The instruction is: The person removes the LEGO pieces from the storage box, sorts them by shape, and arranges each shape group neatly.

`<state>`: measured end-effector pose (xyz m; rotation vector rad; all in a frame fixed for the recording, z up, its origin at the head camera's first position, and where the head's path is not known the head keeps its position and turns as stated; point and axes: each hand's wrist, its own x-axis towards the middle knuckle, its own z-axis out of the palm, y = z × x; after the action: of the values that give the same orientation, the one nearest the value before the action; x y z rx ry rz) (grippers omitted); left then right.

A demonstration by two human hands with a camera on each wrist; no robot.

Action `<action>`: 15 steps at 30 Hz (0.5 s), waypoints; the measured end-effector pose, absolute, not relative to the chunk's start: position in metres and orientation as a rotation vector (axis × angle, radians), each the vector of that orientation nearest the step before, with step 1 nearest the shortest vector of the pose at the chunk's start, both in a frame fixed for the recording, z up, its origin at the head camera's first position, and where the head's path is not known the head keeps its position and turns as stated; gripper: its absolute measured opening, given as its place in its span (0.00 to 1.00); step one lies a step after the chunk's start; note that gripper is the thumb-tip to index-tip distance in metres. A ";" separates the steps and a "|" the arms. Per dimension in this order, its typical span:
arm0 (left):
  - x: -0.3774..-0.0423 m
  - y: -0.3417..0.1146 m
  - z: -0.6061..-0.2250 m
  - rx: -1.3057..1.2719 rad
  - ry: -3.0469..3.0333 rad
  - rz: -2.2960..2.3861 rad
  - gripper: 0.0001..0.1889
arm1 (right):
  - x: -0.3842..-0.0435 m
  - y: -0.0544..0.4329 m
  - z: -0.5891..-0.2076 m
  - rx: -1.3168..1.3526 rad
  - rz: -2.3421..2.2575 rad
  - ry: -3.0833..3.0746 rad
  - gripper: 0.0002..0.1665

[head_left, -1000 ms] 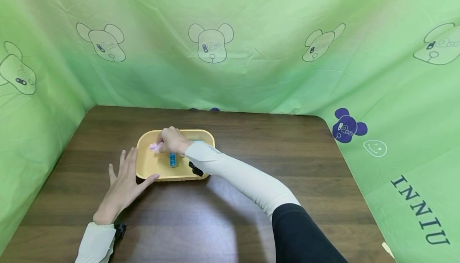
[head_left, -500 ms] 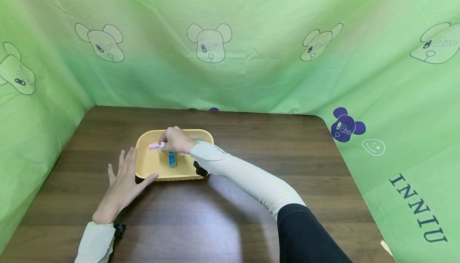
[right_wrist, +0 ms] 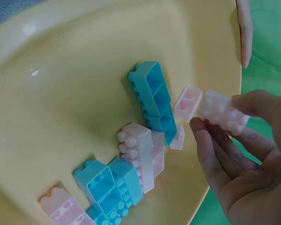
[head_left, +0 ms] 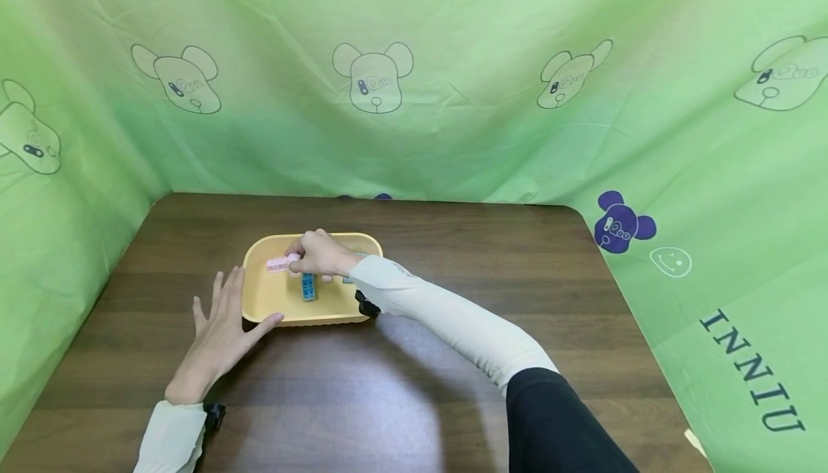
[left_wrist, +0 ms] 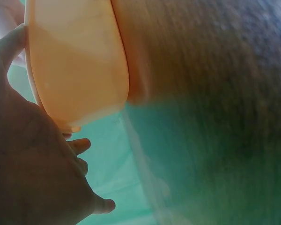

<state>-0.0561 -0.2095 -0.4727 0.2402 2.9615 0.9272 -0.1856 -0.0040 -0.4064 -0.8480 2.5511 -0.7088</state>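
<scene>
A pale pink building block (right_wrist: 218, 111) with studs is pinched between the thumb and fingers of my right hand (head_left: 321, 252), over the left half of a yellow tray (head_left: 259, 300). Close by in the right wrist view lie a small pink block (right_wrist: 188, 102) and a long blue block (right_wrist: 155, 96). My left hand (head_left: 223, 333) is spread at the tray's left end. Its thumb (left_wrist: 13, 44) lies along the near rim, and its other fingers reach up the left side. The right hand and forearm hide part of the tray in the head view.
More pink blocks (right_wrist: 143, 152) and blue blocks (right_wrist: 100, 185) lie in the tray. It stands on a dark wooden table (head_left: 466, 279), bordered at the back and sides by a green printed cloth (head_left: 479, 135).
My right hand has shifted slightly to the right over the tray, and more pink shows beside its fingertips. My left hand has stayed at the tray's left end.
</scene>
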 end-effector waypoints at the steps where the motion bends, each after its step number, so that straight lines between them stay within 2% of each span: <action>1: -0.056 -0.209 -0.473 0.241 2.961 0.927 0.60 | -0.185 -0.003 -0.406 -0.852 -0.718 2.548 0.18; 5: -0.056 -0.209 -0.474 0.245 2.962 0.928 0.60 | -0.184 0.001 -0.404 -0.905 -0.728 2.565 0.20; 11: -0.055 -0.209 -0.473 0.246 2.958 0.939 0.60 | -0.182 0.006 -0.402 -0.750 -0.869 2.464 0.24; 15: -0.054 -0.209 -0.471 0.245 2.950 0.955 0.59 | -0.179 0.011 -0.401 -0.687 -0.964 2.421 0.19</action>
<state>-0.0545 -0.2086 -0.4712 0.2448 2.9504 0.9555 -0.1794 0.0106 -0.4012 -0.6867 2.4212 -0.9638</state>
